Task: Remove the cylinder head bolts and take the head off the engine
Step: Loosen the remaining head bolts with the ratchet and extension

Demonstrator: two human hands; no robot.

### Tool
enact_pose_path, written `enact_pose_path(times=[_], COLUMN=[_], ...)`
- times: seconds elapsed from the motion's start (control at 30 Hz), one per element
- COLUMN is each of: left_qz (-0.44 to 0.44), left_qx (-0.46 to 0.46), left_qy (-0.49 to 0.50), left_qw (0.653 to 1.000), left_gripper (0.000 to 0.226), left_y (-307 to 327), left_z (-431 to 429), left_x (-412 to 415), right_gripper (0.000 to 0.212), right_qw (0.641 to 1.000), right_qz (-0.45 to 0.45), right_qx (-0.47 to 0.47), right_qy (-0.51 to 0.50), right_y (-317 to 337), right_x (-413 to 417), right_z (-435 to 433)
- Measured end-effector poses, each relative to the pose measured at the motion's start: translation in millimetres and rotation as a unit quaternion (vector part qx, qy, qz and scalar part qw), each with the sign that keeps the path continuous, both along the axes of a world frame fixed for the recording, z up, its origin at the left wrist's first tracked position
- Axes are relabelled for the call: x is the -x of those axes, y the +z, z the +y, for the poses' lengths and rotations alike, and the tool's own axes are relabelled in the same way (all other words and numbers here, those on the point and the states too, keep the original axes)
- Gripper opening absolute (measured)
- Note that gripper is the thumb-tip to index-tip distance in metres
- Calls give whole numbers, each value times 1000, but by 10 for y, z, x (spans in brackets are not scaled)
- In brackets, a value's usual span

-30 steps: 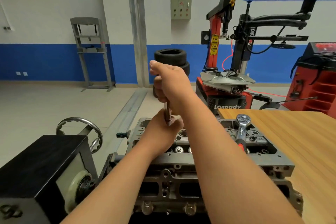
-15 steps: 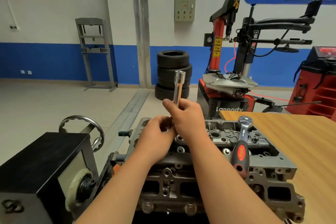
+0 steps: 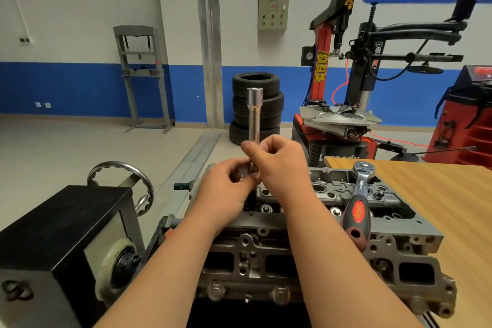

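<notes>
The grey cylinder head [image 3: 314, 224] sits on the engine in front of me, its top open with bolt wells showing. A chrome extension bar [image 3: 254, 114] stands upright above its left part, square-drive end up. My right hand [image 3: 277, 160] grips the bar's lower shaft. My left hand [image 3: 226, 184] curls around the bar's bottom end just below; what sits at the tip is hidden by the fingers. A ratchet [image 3: 358, 205] with a red and black handle lies on the head to the right, untouched.
A black engine-stand gearbox [image 3: 61, 242] with a steel handwheel [image 3: 119, 184] stands at my left. A wooden table [image 3: 439, 194] borders the engine on the right. Stacked tyres [image 3: 257, 109] and a tyre changer [image 3: 343, 114] stand behind.
My right hand slid from the bar's top down to its lower shaft, uncovering the upper end. Both hands and the bar now sit a little higher above the head.
</notes>
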State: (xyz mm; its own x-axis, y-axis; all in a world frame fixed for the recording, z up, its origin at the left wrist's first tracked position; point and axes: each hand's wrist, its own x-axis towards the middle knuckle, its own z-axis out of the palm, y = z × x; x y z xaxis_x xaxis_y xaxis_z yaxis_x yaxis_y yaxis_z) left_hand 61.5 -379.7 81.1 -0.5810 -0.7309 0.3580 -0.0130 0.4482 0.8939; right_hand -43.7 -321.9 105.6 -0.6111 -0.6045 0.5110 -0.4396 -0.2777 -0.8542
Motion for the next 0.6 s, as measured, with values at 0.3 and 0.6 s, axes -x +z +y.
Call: enact_pose_path(times=[0.3,0.6], left_qz=[-27,-90], left_qx=[-26,50], left_qy=[-32,40], left_qw=[999,994], left_gripper=[26,8], left_y=[27,70], left_z=[-3,101], left_x=[-5,90], right_gripper=[7,14], right_qw=[999,1000], right_qz=[45,13], right_qx=[10,2], right_qy=[6,3], right_y=[-14,-26], right_x=[10,0], right_z=[-20,-51])
